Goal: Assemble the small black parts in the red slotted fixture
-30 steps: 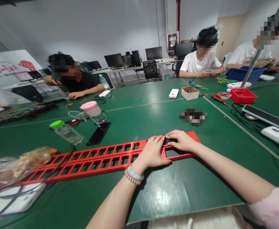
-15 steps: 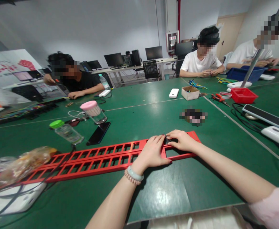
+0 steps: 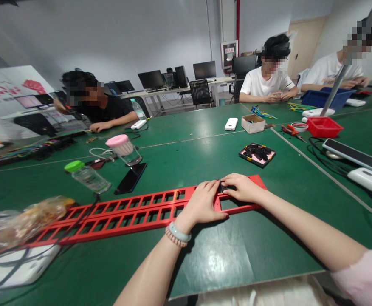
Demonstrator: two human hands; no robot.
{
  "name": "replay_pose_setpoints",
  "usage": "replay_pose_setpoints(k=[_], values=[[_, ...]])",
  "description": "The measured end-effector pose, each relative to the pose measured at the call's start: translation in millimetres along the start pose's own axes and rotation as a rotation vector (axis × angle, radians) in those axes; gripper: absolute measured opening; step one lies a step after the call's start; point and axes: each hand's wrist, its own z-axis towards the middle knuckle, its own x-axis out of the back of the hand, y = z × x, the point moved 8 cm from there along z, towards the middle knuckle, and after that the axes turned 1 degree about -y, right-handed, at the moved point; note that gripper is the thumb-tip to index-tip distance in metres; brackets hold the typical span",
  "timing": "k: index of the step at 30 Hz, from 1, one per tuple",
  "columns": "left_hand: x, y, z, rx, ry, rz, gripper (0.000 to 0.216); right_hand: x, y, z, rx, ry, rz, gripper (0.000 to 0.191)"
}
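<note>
A long red slotted frame [image 3: 147, 223] lies across the table, with rows of rectangular openings. Near its right end my left hand [image 3: 201, 202] spans it, fingers stretched over the top towards the far edge and thumb along the near edge. My right hand [image 3: 241, 187] rests on the frame just to the right, its fingers bent and closed at a small black part [image 3: 223, 187] in the frame. The left fingertips reach the same part. Most of this part is hidden by my fingers. Beyond the frame stands a shallow tray [image 3: 247, 161] of loose black pieces.
Left of my hands are a phone [image 3: 131, 178], a green-capped bottle [image 3: 92, 178], a pink-lidded cup [image 3: 127, 153] and a plastic bag [image 3: 35, 219] over the frame. A cable [image 3: 88, 214] crosses the frame. To the right are pliers [image 3: 294, 132] and a red bin [image 3: 324, 127]. Co-workers sit opposite.
My hands and the red frame keep nearly the same position. The tray of black pieces, blurred out before, now shows clearly.
</note>
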Motion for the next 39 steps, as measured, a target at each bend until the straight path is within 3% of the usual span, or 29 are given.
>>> replay_pose_setpoints(k=[13, 39], values=[[-0.2, 0.1, 0.2, -0.006, 0.004, 0.013, 0.098, -7.2, -9.6, 1.0, 0.036, -0.083, -0.169, 0.024], [-1.1, 0.2, 0.0, -0.005, 0.011, 0.015, 0.099, -8.6, -6.8, -1.3, 0.035, -0.08, -0.152, 0.025]])
